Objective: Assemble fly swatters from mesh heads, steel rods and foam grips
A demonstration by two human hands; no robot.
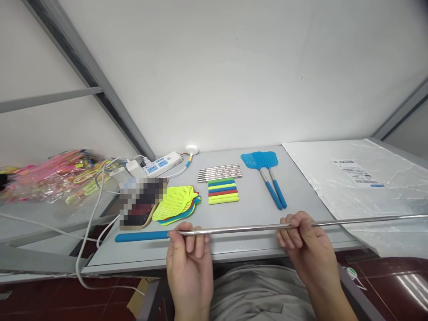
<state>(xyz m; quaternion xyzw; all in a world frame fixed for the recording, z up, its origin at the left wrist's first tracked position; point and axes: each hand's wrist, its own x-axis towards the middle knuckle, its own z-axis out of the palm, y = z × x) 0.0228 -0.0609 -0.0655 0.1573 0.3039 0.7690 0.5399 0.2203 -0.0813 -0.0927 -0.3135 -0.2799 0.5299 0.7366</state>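
Observation:
A long telescopic metal rod (234,230) with a blue handle (142,236) lies level across both my hands, above the table's front part. My left hand (190,258) is closed round it where handle and metal meet. Farther right, my right hand (306,240) grips the extended metal part, which runs out past the right edge of view. Beyond the rod lie coloured handle grips (223,192) in a row, with several short metal rods (219,173) behind them. Two blue fly swatters (267,174) rest to their right. Yellow, red and blue swatter heads (175,203) are stacked at left.
A phone-like object (142,205), pixelated, lies left of the swatter heads. Behind it stand a power strip (163,164) and white cables (90,223). A white plastic package (354,187) covers the table's right side. Bagged colourful items (67,174) sit at far left.

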